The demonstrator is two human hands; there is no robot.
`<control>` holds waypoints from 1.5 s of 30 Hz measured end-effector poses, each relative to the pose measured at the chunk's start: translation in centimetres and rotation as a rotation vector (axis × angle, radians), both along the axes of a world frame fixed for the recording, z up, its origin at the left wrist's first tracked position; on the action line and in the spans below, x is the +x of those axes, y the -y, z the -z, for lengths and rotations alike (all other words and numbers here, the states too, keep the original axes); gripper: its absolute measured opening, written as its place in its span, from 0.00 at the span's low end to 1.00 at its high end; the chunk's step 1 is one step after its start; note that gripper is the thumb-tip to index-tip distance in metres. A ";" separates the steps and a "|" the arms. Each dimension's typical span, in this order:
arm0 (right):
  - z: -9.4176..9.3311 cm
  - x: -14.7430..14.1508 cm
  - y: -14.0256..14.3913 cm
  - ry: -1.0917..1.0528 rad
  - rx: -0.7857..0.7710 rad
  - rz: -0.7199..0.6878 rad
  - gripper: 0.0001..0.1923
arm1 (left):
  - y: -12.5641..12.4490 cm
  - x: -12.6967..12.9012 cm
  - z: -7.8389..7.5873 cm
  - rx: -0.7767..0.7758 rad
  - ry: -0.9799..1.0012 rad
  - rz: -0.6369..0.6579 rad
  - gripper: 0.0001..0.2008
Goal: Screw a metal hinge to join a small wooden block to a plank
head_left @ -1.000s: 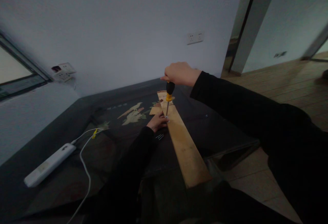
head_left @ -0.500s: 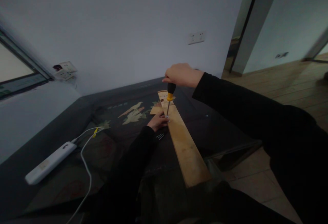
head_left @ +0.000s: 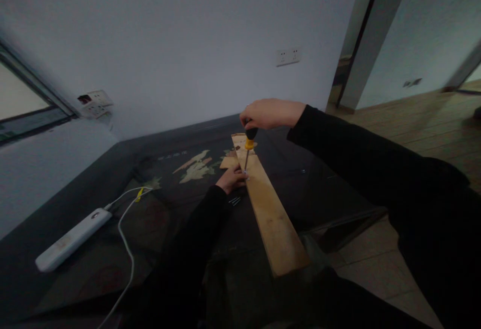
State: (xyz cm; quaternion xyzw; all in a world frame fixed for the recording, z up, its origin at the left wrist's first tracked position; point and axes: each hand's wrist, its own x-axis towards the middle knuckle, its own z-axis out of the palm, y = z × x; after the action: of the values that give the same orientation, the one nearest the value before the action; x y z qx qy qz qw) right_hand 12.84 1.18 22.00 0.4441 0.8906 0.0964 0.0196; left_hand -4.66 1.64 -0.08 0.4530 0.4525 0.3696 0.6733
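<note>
A long pale wooden plank [head_left: 272,213] lies on a dark table [head_left: 105,249], running from the far middle toward me. My right hand [head_left: 271,113] grips the black and yellow handle of a screwdriver [head_left: 248,144] held upright, its tip on the plank. My left hand [head_left: 232,178] rests at the plank's left edge, fingers pinched at the screwdriver tip, where a small screw seems to sit. Both arms wear black sleeves.
A white power strip [head_left: 71,240] with a white cable [head_left: 126,249] lies at the table's left. A few small screws [head_left: 235,200] lie beside my left wrist. Wall sockets [head_left: 287,56] sit behind. The table's right edge drops to a wooden floor [head_left: 424,128].
My right hand has sunk slightly and turned on the screwdriver handle. The left hand and the plank stay put.
</note>
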 end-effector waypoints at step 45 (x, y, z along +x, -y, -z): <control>0.6 0.3 -0.7 -0.205 0.078 0.118 0.26 | 0.0 -0.3 0.0 0.003 0.000 0.005 0.24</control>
State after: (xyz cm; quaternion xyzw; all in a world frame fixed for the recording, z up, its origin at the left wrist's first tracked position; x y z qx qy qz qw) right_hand 13.10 1.90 21.38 0.5036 0.8559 0.0837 -0.0831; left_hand -4.98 1.60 -0.04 0.4552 0.4508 0.3687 0.6735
